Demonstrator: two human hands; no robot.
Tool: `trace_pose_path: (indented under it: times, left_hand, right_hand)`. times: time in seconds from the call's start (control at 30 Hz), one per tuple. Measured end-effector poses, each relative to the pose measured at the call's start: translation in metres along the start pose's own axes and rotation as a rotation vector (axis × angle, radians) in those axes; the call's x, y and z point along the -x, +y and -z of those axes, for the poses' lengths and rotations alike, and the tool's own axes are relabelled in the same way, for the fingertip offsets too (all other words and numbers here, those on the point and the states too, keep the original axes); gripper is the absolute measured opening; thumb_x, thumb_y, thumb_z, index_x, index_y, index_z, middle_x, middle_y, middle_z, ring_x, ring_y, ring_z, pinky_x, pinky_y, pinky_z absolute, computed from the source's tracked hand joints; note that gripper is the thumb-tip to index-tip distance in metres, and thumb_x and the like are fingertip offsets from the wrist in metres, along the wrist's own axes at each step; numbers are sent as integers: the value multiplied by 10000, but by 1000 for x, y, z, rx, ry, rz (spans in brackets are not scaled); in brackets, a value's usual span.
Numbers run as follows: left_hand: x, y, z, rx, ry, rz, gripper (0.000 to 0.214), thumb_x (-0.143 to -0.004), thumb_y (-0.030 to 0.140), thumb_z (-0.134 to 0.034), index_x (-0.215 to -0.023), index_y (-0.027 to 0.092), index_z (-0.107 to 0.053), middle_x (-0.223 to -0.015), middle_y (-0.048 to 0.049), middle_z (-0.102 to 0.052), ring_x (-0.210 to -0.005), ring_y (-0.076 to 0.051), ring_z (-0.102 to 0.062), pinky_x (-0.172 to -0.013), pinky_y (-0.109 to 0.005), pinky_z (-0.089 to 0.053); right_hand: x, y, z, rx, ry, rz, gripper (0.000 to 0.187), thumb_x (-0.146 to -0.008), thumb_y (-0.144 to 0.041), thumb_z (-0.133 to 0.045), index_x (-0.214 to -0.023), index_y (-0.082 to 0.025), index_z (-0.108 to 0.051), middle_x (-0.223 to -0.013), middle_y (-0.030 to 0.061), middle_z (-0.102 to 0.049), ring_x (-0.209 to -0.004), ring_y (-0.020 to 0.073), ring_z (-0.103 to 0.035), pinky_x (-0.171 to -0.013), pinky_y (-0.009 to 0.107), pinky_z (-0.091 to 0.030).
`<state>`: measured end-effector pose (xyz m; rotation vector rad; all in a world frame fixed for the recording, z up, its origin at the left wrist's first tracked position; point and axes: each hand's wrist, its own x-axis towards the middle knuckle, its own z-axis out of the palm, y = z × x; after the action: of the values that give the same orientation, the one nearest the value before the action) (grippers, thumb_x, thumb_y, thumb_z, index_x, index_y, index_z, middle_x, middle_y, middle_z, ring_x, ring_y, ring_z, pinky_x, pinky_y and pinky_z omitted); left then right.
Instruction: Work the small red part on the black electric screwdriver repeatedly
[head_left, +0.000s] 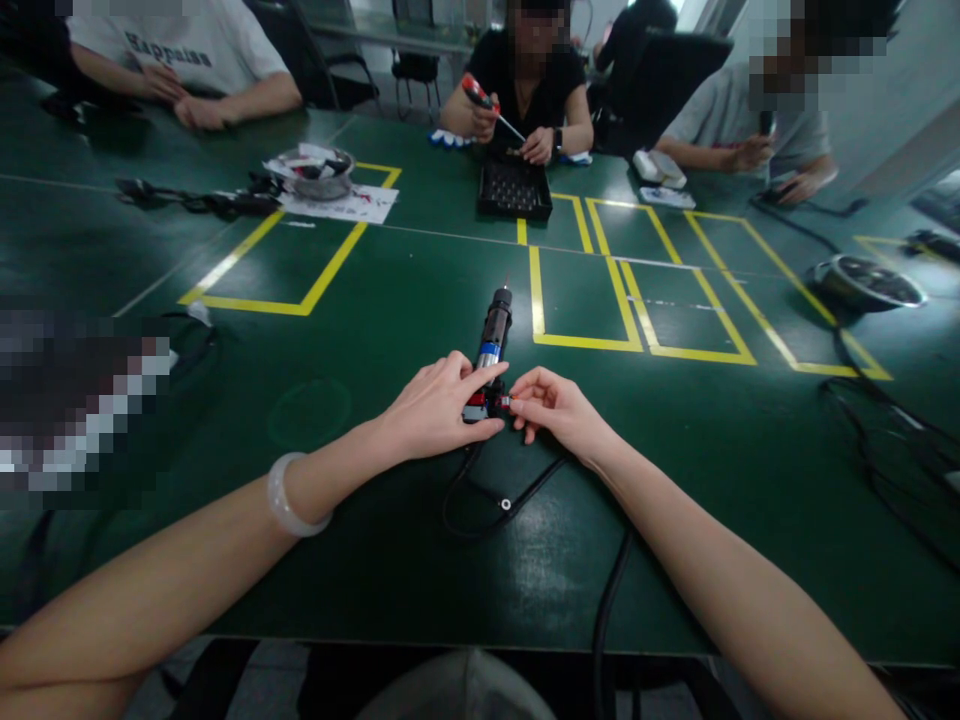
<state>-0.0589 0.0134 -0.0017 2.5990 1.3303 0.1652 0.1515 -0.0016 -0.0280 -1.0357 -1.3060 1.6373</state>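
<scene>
screwdriver (493, 335), mid tabletop (375, 300): left hand (439, 410) fingers closed round its rear; right hand (559, 408) pinching, seemingly, the plug (504, 402); rear-end work in hand.

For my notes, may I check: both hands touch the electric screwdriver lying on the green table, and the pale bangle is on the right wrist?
Not quite: the head view shows the pale bangle on the left wrist. Left hand and right hand do touch the electric screwdriver on the green table.

Black tray (514, 188) far centre; metal bowl (321, 172) on paper (364, 205) left; steel dish (866, 283) right.
</scene>
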Motion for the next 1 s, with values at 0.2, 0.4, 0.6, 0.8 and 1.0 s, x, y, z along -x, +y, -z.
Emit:
trace_pose_path:
  times: [0.2,0.4,0.6,0.8,1.0]
  left_hand:
    - [0,1,-2,0,28,-5,763,-827,655,-527,-1492,299,-412,-1091,-91,-484,-949,-242,-540,-855,-376,-435]
    - [-1,2,-2,-5,33,4,760,-823,652,-533,-1489,306,-411,-1112,-93,-480,-963,-245,-543,-870,-381,-433]
    - [-1,2,-2,5,24,9,759,-823,660,-526,-1489,315,-408,-1109,-92,-478,-973,-248,-548,-869,-381,-435]
    - [-1,4,0,-3,19,20,750,-826,631,-536,-1487,298,-420,-1105,-95,-479,-972,-254,-549,-862,-389,-443]
    - [-1,4,-1,8,24,12,742,-830,638,-526,-1484,305,-418,-1104,-90,-477,-965,-247,-547,-857,-381,-440]
  right_hand:
    - [2,0,2,147,17,17,312,-754,-362,-749,-884,-172,-539,-580,-63,-559,-439,70,-498,-342,165,-405]
    - [2,-1,1,186,17,31,307,-761,-371,-737,-888,-170,-542,-570,-62,-554,-442,78,-502,-346,172,-406]
    - [2,-1,-2,200,35,33,313,-755,-393,-738,-870,-176,-544,-576,-60,-539,-456,79,-499,-357,175,-400]
    - [3,-1,-5,321,48,60,280,-788,-401,-697,-856,-187,-529,-635,-43,-546,-478,79,-483,-366,179,-371]
    - [0,3,-7,319,81,102,288,-787,-382,-698,-915,-197,-519,-622,-59,-525,-484,81,-470,-410,193,-362]
